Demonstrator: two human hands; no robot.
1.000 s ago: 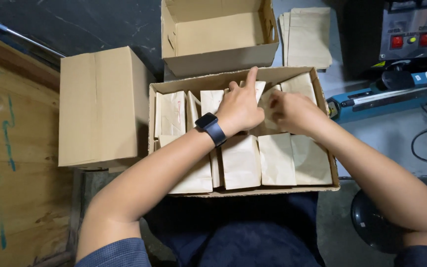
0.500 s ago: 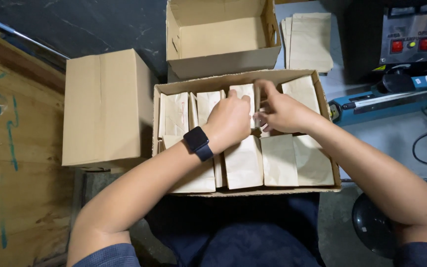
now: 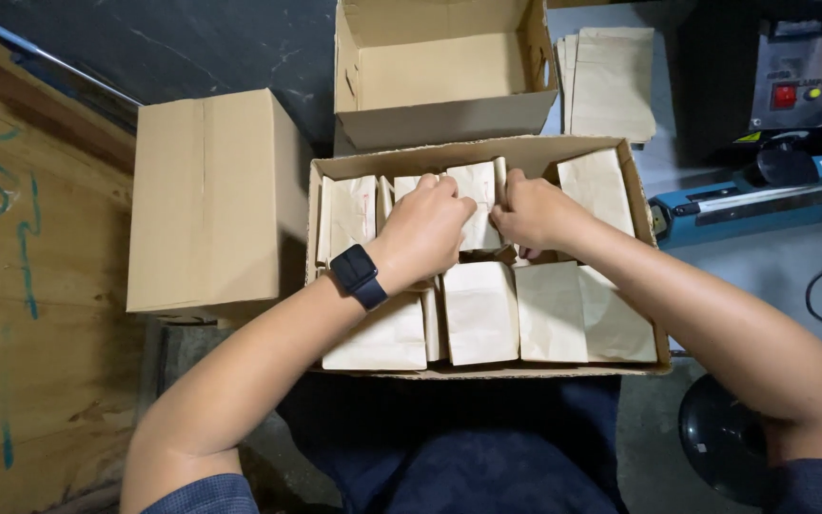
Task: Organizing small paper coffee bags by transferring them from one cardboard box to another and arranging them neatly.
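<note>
Pinching upright paper bag (image 3: 479,205) from both edges: left hand (image 3: 425,228), right hand (image 3: 530,211), mid back row of open carton (image 3: 487,369). Risk: tight neighbours, paper creasing or tearing if forced.

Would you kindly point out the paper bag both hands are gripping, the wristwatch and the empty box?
paper bag (image 3: 480,205), head view, its upper face.
wristwatch (image 3: 357,275), head view, its dark screen.
empty box (image 3: 444,119), head view, its near wall.

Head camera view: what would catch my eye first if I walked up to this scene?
Probably the open cardboard box in the middle, packed with brown paper bags. The left hand and right hand both grip one upright bag in its back row. Next, a closed carton on the left and an empty box behind.
</note>
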